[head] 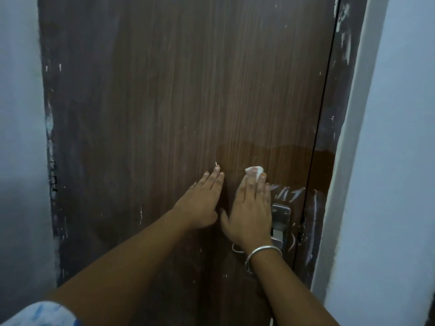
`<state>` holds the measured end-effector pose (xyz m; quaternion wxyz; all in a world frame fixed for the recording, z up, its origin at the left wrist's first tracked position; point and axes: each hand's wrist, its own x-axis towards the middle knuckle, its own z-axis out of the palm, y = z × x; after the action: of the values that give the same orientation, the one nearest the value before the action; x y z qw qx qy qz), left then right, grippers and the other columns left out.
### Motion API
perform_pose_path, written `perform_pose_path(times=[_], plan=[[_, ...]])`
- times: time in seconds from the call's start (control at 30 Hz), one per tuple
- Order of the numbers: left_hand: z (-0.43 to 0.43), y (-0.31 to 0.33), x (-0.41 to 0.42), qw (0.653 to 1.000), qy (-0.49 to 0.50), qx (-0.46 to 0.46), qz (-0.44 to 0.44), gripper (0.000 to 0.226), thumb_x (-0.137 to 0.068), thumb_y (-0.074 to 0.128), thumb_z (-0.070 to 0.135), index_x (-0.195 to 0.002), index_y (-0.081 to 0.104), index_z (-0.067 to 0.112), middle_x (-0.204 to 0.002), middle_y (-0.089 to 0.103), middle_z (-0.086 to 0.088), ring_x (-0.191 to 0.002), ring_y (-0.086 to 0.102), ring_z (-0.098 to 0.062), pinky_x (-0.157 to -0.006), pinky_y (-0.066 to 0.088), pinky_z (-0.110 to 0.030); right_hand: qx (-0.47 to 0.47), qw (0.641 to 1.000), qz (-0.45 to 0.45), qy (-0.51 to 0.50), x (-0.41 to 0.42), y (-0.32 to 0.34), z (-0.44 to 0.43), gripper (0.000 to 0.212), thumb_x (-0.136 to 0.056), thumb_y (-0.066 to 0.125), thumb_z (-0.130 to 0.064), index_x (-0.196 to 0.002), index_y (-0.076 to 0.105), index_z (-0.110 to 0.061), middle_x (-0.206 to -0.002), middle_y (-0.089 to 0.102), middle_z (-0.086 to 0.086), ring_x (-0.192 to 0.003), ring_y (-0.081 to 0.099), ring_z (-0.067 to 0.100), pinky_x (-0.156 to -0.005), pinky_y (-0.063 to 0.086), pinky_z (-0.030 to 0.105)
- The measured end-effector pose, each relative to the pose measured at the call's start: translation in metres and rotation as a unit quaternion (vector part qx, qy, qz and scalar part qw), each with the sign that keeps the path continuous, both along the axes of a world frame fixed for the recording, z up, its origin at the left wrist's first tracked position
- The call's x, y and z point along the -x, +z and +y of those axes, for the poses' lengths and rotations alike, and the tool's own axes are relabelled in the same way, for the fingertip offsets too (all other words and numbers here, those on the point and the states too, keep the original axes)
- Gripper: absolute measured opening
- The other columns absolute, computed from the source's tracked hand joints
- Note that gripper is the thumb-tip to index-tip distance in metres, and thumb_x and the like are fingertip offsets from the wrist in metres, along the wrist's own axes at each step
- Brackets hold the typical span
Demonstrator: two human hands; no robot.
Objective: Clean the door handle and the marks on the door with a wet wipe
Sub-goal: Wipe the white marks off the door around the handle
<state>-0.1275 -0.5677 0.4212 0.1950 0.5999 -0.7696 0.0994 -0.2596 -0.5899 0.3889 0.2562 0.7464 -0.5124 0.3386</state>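
Note:
A dark brown wood-grain door (pixel 179 95) fills the view. My right hand (pixel 249 208) lies flat on it with straight fingers, pressing a white wet wipe (pixel 254 171) that sticks out under the fingertips. My left hand (pixel 202 203) rests flat on the door just to the left, fingers straight, holding nothing. White chalk-like marks (pixel 288 192) sit right of my right hand, above the metal handle plate (pixel 280 217). The handle itself is mostly hidden behind my right hand and wrist. A darker wet patch (pixel 294 161) spreads above the marks.
The door frame (pixel 339 128) at the right is smeared with white paint, and a pale wall (pixel 400 161) runs beside it. Another pale wall (pixel 21 137) borders the door's left edge. Small white flecks dot the door.

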Motion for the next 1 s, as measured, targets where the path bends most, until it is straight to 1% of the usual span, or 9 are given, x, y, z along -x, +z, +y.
perform_pose_path(times=[0.13,0.27,0.43,0.57,0.7,0.77,0.83,0.9,1.0], plan=[[-0.001,-0.001,-0.002,1.000,0.004,-0.001,0.007,0.096,-0.081,0.058,0.010,-0.147,-0.011,0.018,-0.156,-0.018,-0.002,-0.143,-0.009,-0.021,-0.115,0.006,-0.039,-0.022,0.995,0.091,0.043,-0.011,0.003,-0.004,0.106,-0.077,0.058,-0.050,-0.145,-0.010,-0.004,-0.154,-0.013,0.017,-0.137,-0.024,0.030,-0.106,-0.021,0.041],[-0.001,-0.001,-0.004,1.000,0.008,0.004,0.009,0.097,-0.080,0.058,0.008,-0.147,-0.011,0.018,-0.156,-0.017,-0.001,-0.144,-0.009,-0.021,-0.115,0.006,-0.038,-0.025,0.996,0.081,0.034,-0.015,0.004,-0.002,0.108,-0.075,0.060,-0.048,-0.144,-0.011,-0.004,-0.154,-0.015,0.017,-0.139,-0.018,0.033,-0.107,-0.019,0.043],[0.000,-0.001,-0.003,0.999,0.014,-0.003,0.030,0.095,-0.081,0.054,0.009,-0.146,-0.014,0.017,-0.156,-0.018,-0.004,-0.144,-0.007,-0.024,-0.117,0.009,-0.043,-0.022,0.987,0.143,0.068,-0.022,0.010,-0.003,0.110,-0.071,0.062,-0.051,-0.146,-0.009,-0.012,-0.155,-0.014,0.014,-0.140,-0.018,0.032,-0.109,-0.018,0.044],[0.003,-0.001,-0.005,0.999,0.023,-0.008,0.032,0.094,-0.081,0.054,0.007,-0.146,-0.013,0.016,-0.156,-0.018,-0.003,-0.144,-0.007,-0.024,-0.115,0.010,-0.044,-0.028,0.986,0.143,0.078,-0.021,0.008,-0.001,0.107,-0.073,0.059,-0.053,-0.146,-0.007,-0.013,-0.155,-0.012,0.013,-0.140,-0.017,0.031,-0.110,-0.017,0.046],[0.005,-0.003,-0.006,0.999,0.021,-0.014,0.020,0.094,-0.080,0.054,0.004,-0.147,-0.011,0.016,-0.156,-0.018,-0.002,-0.144,-0.009,-0.023,-0.115,0.010,-0.043,-0.012,0.990,0.133,0.043,-0.016,-0.008,0.005,0.096,-0.079,0.053,-0.055,-0.147,0.005,-0.008,-0.156,-0.003,0.016,-0.141,-0.011,0.033,-0.110,-0.017,0.047],[0.005,-0.003,-0.006,1.000,0.018,-0.016,0.014,0.096,-0.080,0.057,0.005,-0.147,-0.011,0.017,-0.156,-0.018,-0.002,-0.144,-0.009,-0.023,-0.115,0.010,-0.043,-0.019,0.997,0.079,0.014,-0.012,-0.014,0.007,0.100,-0.079,0.054,-0.057,-0.146,0.002,-0.004,-0.156,-0.001,0.016,-0.142,-0.009,0.032,-0.110,-0.017,0.046],[0.004,-0.003,-0.005,1.000,0.017,-0.018,0.008,0.097,-0.080,0.058,0.006,-0.147,-0.012,0.017,-0.156,-0.018,-0.001,-0.144,-0.009,-0.023,-0.115,0.010,-0.042,-0.030,0.998,0.056,0.004,-0.010,-0.016,0.006,0.104,-0.079,0.052,-0.059,-0.146,-0.006,-0.003,-0.155,-0.009,0.015,-0.140,-0.017,0.031,-0.109,-0.019,0.046],[0.003,-0.003,-0.003,1.000,0.019,-0.019,0.005,0.097,-0.080,0.058,0.005,-0.147,-0.011,0.017,-0.156,-0.018,0.000,-0.144,-0.009,-0.023,-0.115,0.010,-0.042,-0.038,0.997,0.071,0.024,-0.009,-0.015,0.003,0.105,-0.079,0.049,-0.061,-0.145,-0.009,-0.005,-0.155,-0.011,0.014,-0.140,-0.018,0.030,-0.112,-0.016,0.046],[0.002,-0.004,0.001,1.000,0.013,-0.017,0.001,0.096,-0.079,0.055,0.004,-0.147,-0.011,0.019,-0.156,-0.018,0.001,-0.144,-0.008,-0.024,-0.114,0.010,-0.043,-0.029,0.990,0.131,0.036,-0.006,-0.010,0.004,0.097,-0.080,0.045,-0.063,-0.147,0.002,-0.008,-0.156,-0.005,0.013,-0.142,-0.012,0.029,-0.113,-0.014,0.048]])
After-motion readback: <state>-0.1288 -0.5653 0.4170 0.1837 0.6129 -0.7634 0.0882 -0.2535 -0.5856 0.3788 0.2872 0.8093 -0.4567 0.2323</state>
